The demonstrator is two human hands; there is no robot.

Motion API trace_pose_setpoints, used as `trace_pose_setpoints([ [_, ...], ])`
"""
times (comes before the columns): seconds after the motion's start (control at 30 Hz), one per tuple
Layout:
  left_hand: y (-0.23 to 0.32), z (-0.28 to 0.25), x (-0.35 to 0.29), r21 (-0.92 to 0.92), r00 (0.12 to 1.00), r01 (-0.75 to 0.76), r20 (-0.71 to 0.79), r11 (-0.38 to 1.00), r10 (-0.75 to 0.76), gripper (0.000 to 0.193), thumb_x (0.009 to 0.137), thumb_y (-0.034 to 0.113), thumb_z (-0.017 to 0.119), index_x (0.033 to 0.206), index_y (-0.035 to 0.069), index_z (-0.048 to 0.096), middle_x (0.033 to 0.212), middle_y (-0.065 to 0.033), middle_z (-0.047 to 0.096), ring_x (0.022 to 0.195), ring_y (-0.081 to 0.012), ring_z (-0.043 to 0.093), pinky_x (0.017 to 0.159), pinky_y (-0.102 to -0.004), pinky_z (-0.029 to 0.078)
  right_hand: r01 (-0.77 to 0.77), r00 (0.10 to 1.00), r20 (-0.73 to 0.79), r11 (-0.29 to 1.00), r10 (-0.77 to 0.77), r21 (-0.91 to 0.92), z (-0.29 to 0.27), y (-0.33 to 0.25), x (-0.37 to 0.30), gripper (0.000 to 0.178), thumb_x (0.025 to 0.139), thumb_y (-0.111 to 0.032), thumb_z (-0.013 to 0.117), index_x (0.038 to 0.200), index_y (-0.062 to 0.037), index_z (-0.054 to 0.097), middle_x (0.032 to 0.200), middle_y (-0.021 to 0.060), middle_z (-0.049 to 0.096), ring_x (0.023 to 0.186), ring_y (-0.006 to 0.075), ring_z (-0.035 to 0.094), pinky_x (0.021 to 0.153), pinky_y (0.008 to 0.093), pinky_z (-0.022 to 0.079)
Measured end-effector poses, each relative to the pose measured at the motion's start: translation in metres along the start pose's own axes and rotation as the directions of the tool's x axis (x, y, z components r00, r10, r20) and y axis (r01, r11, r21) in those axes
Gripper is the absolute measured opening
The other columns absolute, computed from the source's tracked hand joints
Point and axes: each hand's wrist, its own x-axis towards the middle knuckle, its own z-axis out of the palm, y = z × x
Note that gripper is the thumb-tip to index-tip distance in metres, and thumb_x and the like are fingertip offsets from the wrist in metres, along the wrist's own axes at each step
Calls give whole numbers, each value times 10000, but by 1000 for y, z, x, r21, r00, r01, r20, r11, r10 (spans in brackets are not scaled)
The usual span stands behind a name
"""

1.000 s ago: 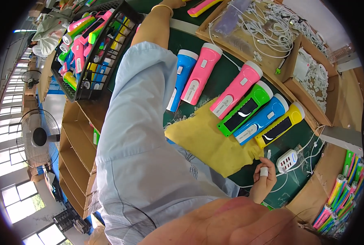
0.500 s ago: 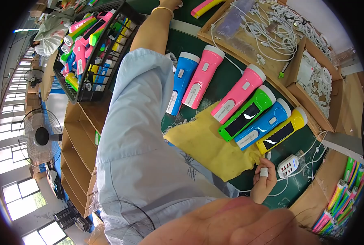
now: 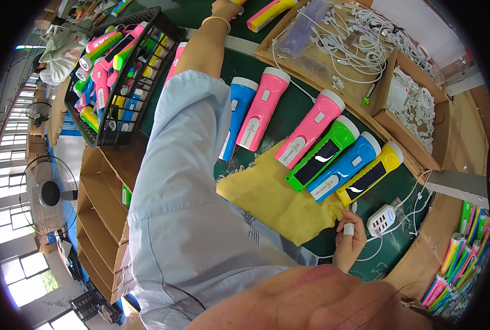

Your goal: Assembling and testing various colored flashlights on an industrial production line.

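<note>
Yellow cloth (image 3: 278, 198) on green tabletop (image 3: 407, 190); pink flashlight (image 3: 311, 129), green flashlight (image 3: 324, 153), blue flashlight (image 3: 345, 166) and yellow flashlight (image 3: 370, 174) side by side at its upper edge. Second pink flashlight (image 3: 263, 109) and second blue flashlight (image 3: 240, 110) left of these. Left arm stretched far forward, left hand (image 3: 225, 9) at frame top beside a mostly cropped yellow item (image 3: 237, 1); can't tell if gripping. Right hand (image 3: 350, 242): fingers curled at cloth corner, can't tell if pinching; white wrap (image 3: 349, 229) on one finger. White multi-port charger (image 3: 381, 220) just beside. Black crate (image 3: 108, 136) of flashlights at left.
</note>
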Motion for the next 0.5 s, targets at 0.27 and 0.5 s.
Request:
trace_pose_setpoints([
  [0.27,5,-7,-15,-196,999,-22,-27,980,17,212,633,96,710,735,-73,632,622,-90,617,485,-177,603,422,-278,486,8,1000,7,1000,-8,26,-1,-1,-1,296,804,1,391,1019,-22,593,686,-17,482,520,3,356,450,140,232],
  [0.5,8,-58,-142,-830,757,424,544,363,361,168,838,76,517,976,-10,556,733,-95,600,660,-227,624,582,-318,544,227,974,12,973,-226,-39,0,-23,-1,212,890,-61,482,1058,1,594,717,14,512,536,31,447,435,147,298],
])
